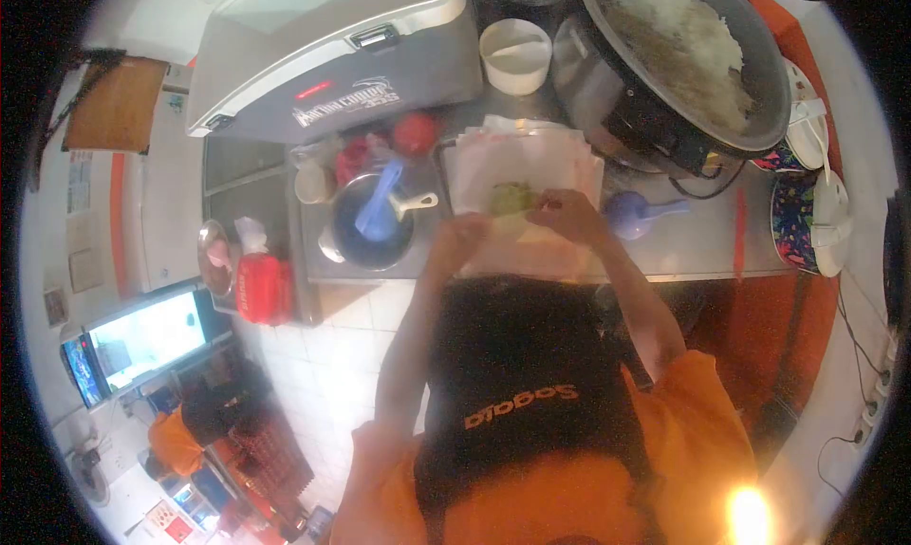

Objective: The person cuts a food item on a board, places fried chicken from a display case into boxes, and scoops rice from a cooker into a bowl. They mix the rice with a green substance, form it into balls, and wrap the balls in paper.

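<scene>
A stack of wrapping paper sheets (470,170) lies on the metal counter in front of me, with a small green leafy-looking item (512,198) on it. At the left of this item is my left hand (461,241), its fingers drawn together and somewhat blurred. My right hand (569,215) is close on the other side, fingers pinched. Something pale and thin seems to span the gap between both hands, but I cannot make out what it is.
A large cooker of rice (683,47) stands at back right, near a purple ladle (631,215). A grey cooler box (351,71) is behind. Left are a pan (356,246) with a blue scoop (380,213) and a red pack (266,287). A white tub (515,71) stands behind the paper.
</scene>
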Demonstrator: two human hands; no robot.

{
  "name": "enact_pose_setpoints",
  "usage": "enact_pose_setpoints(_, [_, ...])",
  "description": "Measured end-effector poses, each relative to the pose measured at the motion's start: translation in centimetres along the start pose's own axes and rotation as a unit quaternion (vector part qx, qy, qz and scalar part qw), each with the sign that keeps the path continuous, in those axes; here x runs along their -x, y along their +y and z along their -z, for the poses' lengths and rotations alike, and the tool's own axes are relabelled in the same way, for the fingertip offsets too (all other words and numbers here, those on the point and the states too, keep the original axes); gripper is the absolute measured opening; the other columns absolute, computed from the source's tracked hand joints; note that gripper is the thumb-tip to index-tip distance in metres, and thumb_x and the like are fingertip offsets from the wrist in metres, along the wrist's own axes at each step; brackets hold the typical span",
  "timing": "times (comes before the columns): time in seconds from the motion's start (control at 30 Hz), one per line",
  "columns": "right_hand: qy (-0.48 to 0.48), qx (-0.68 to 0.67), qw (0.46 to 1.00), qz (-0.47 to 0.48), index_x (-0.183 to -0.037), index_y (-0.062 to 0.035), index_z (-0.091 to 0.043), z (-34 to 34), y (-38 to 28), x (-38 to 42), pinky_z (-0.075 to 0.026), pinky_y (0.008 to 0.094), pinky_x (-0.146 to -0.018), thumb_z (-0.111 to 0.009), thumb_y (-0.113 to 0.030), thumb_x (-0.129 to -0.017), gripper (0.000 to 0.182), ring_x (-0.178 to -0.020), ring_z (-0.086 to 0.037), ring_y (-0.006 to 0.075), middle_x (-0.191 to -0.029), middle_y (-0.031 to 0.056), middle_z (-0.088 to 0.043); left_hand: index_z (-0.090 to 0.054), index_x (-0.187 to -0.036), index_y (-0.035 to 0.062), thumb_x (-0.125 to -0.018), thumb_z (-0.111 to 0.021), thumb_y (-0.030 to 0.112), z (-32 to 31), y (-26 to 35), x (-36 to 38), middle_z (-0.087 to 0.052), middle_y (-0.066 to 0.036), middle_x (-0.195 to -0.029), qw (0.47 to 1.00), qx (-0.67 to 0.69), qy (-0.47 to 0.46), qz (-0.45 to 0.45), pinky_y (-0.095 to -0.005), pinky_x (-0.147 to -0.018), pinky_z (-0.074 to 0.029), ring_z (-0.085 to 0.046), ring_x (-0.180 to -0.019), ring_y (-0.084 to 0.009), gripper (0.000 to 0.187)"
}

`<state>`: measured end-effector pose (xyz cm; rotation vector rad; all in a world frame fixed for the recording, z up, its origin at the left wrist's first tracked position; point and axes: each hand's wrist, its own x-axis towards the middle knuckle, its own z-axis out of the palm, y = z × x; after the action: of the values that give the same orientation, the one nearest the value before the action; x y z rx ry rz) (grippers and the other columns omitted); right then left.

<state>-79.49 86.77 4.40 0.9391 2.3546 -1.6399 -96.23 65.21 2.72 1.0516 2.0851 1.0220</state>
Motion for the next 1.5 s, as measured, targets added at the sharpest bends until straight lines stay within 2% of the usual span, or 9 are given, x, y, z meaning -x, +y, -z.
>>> enact_pose_setpoints(0.2, [0.022,0.252,0.917,0.309,-0.094,-0.0094,-0.074,1.0,5.7,-4.4,-0.055,0.0417,-0.081,-0.067,-0.035,-0.085,0.028,-0.094,-0.068,0.0301,-0.099,0.0126,-0.071,-0.067,-0.114,0.0055,-0.087,-0.066,0.009,-0.8,0.1,-1.4,-0.071,-0.013,-0.104,0.988,-0.068,0.119,0.071,-0.0390,-0.085,-0.052,-0.067,-0.096,-0.0291,0.027])
enact_pose_setpoints(0.37, [0.104,0.389,0.877,0.263,-0.096,-0.0123,-0.073,-0.1,5.3,-3.5,-0.056,0.0419,-0.080,-0.066,-0.034,-0.087,0.024,-0.093,-0.069,0.0303,-0.099,0.0083,-0.072,-0.059,-0.127,0.0034,-0.080,-0.060,0.007,-5.0,1.1,1.0,-0.058,-0.015,-0.131,0.901,-0.412,0.074,-0.115,-0.0427,-0.105,-0.041,-0.052,-0.124,-0.0325,0.047])
enact_pose_setpoints(0.47, [0.164,0.228,0.949,0.142,-0.098,-0.0111,-0.071,-0.1,4.1,-0.8,-0.057,0.0440,-0.077,-0.071,-0.039,-0.083,0.031,-0.085,-0.069,0.0331,-0.093,0.0093,-0.072,-0.053,-0.133,-0.0010,-0.080,-0.058,0.010,-6.6,-0.6,0.8,-0.050,-0.017,-0.142,0.939,-0.254,-0.028,-0.232,-0.0444,-0.115,-0.033,-0.044,-0.133,-0.0337,0.054])
enact_pose_setpoints(0.77, [-0.011,0.086,0.991,0.103,-0.104,-0.0062,-0.067,2.2,6.1,2.6,-0.055,0.0446,-0.079,-0.075,-0.040,-0.081,0.041,-0.084,-0.069,0.0337,-0.096,0.0169,-0.071,-0.050,-0.135,-0.0032,-0.083,-0.057,0.009,-6.5,-0.1,-0.2,-0.049,-0.021,-0.142,0.950,-0.259,-0.027,-0.172,-0.0455,-0.114,-0.034,-0.046,-0.132,-0.0372,0.054])
enact_pose_setpoints(1.0, [0.291,0.052,0.948,0.120,-0.106,-0.0051,-0.066,-0.7,1.3,-7.8,-0.054,0.0439,-0.080,-0.074,-0.030,-0.083,0.035,-0.089,-0.067,0.0330,-0.098,0.0173,-0.069,-0.057,-0.128,0.0022,-0.082,-0.063,0.011,-6.0,-0.6,-1.5,-0.057,-0.022,-0.130,0.953,-0.229,-0.002,-0.201,-0.0454,-0.105,-0.043,-0.053,-0.122,-0.0391,0.047])
enact_pose_setpoints(1.13, [0.114,-0.018,0.987,0.115,-0.103,-0.0045,-0.066,1.7,-4.2,-6.8,-0.053,0.0464,-0.083,-0.075,-0.025,-0.080,0.032,-0.091,-0.065,0.0362,-0.102,0.0174,-0.067,-0.059,-0.123,0.0045,-0.082,-0.071,0.021,-5.5,-1.6,-2.1,-0.056,-0.020,-0.130,0.977,-0.167,0.017,-0.130,-0.0496,-0.105,-0.041,-0.052,-0.122,-0.0370,0.046])
enact_pose_setpoints(1.27, [-0.052,0.202,0.945,0.253,-0.100,-0.0066,-0.066,2.2,-0.9,-1.0,-0.051,0.0449,-0.092,-0.069,-0.017,-0.083,0.020,-0.103,-0.062,0.0351,-0.105,0.0150,-0.065,-0.061,-0.119,0.0124,-0.076,-0.076,0.029,-2.1,4.6,-3.9,-0.049,-0.012,-0.142,0.929,-0.227,0.222,-0.191,-0.0609,-0.110,-0.027,-0.040,-0.136,-0.0317,0.049])
enact_pose_setpoints(1.37, [0.016,0.326,0.817,0.476,-0.099,-0.0080,-0.067,1.3,5.4,0.0,-0.050,0.0440,-0.097,-0.065,-0.013,-0.083,0.017,-0.108,-0.060,0.0341,-0.106,0.0138,-0.065,-0.062,-0.118,0.0150,-0.074,-0.075,0.025,0.5,4.2,-4.5,-0.050,-0.006,-0.142,0.868,-0.394,0.039,-0.301,-0.0607,-0.110,-0.028,-0.039,-0.137,-0.0306,0.047])
enact_pose_setpoints(1.5, [0.069,0.306,0.855,0.414,-0.104,-0.0063,-0.066,-1.7,11.8,-1.8,-0.041,0.0412,-0.109,-0.062,-0.009,-0.075,0.029,-0.118,-0.057,0.0274,-0.114,0.0083,-0.066,-0.064,-0.107,0.0131,-0.073,-0.069,0.014,0.4,-1.9,-3.4,-0.062,-0.006,-0.124,0.880,-0.365,-0.191,-0.237,-0.0445,-0.096,-0.051,-0.057,-0.119,-0.0296,0.034])
